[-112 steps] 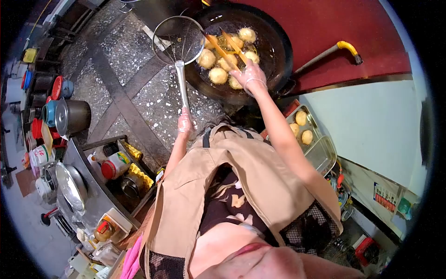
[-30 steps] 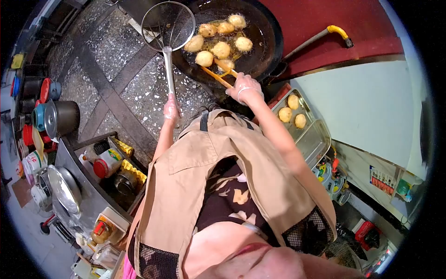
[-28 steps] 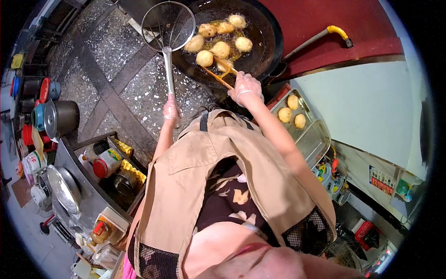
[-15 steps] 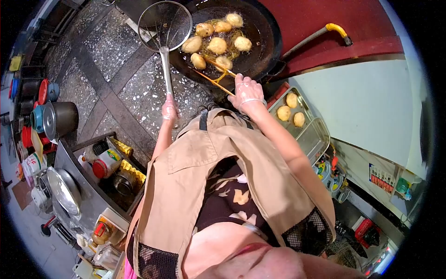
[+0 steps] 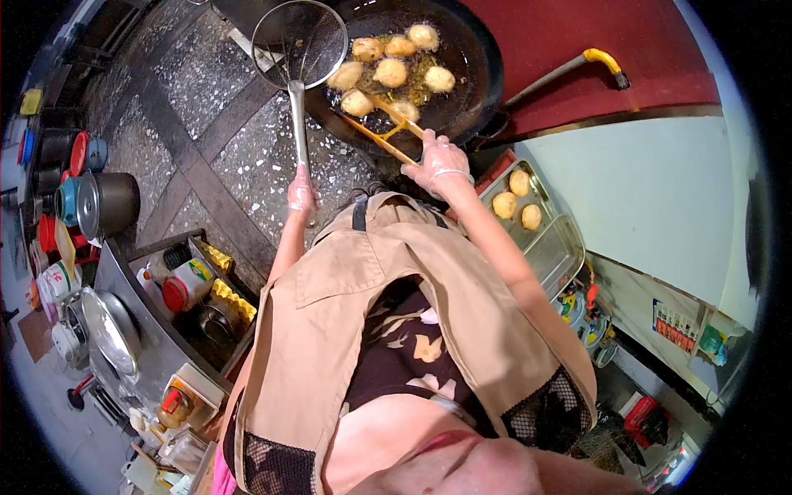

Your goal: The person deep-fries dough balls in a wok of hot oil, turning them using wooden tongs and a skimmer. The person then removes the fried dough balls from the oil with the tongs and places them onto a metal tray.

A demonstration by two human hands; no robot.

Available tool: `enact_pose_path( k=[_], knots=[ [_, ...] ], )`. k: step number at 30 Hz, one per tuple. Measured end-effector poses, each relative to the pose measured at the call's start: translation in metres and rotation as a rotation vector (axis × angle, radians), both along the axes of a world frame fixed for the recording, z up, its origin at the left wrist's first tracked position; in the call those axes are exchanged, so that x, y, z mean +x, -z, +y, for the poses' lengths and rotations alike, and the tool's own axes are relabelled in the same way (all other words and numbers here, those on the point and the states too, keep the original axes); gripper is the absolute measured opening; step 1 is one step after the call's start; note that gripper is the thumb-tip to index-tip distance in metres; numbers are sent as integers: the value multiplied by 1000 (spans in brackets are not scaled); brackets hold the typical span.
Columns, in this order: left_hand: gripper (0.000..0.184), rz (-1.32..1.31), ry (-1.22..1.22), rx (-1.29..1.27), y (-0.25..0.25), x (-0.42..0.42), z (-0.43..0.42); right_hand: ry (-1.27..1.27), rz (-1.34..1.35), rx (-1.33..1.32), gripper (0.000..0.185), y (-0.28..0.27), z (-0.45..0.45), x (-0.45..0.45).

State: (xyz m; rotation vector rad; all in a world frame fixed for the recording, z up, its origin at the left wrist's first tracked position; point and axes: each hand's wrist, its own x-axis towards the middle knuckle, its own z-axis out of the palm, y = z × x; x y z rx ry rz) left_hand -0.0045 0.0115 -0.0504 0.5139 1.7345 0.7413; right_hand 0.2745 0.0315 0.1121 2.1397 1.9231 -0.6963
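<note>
My left hand (image 5: 302, 195), in a clear plastic glove, is closed around the handle of a wire-mesh strainer (image 5: 299, 107). The strainer's round basket is held up beside the wok's left side, with nothing visible in it. In a clear glove too, my right hand (image 5: 442, 162) grips wooden tongs (image 5: 381, 142), two long sticks linked by a yellow piece. Their tips reach over the near edge of a dark wok (image 5: 474, 82), around a golden fried ball (image 5: 357, 102); contact is unclear. Several more fried balls (image 5: 391, 73) sit in the bubbling oil.
Right of the wok, a metal tray (image 5: 554, 252) holds three fried balls (image 5: 504, 205). A yellow-tipped handle (image 5: 601, 56) lies by the red panel. On the left are a lidded pot (image 5: 109, 204), a metal basin (image 5: 111, 330) and a red-lidded jar (image 5: 183, 289).
The tongs have shifted slightly up, and the ball near their tips looks rounder, turned from its earlier narrow side. The strainer stays nearly in place.
</note>
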Motion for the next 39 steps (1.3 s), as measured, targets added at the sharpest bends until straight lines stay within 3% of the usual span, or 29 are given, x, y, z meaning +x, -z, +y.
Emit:
enact_pose_path(
  k=[9, 12, 17, 19, 23, 27, 31, 39],
  knots=[
    [64, -1, 23, 56, -8, 4, -2, 243, 94, -20, 81, 2, -17, 21],
    [64, -14, 22, 45, -6, 3, -1, 323, 166, 129, 74, 18, -21, 33],
    [64, -11, 24, 45, -7, 3, -1, 390, 200, 153, 62, 28, -19, 47],
    [64, 3, 21, 34, -8, 4, 0, 381, 173, 20, 82, 20, -16, 47],
    [64, 3, 21, 24, -13, 5, 0, 364, 187, 4, 81, 20, -12, 47],
    [63, -28, 2, 8, -14, 4, 0, 292, 71, 186, 74, 26, 8, 45],
    [63, -31, 3, 7, -10, 3, 1, 389, -61, 270, 68, 23, 64, 46],
    [64, 9, 18, 83, 0, -3, 0, 391, -143, 233, 69, 29, 100, 50]
  ],
)
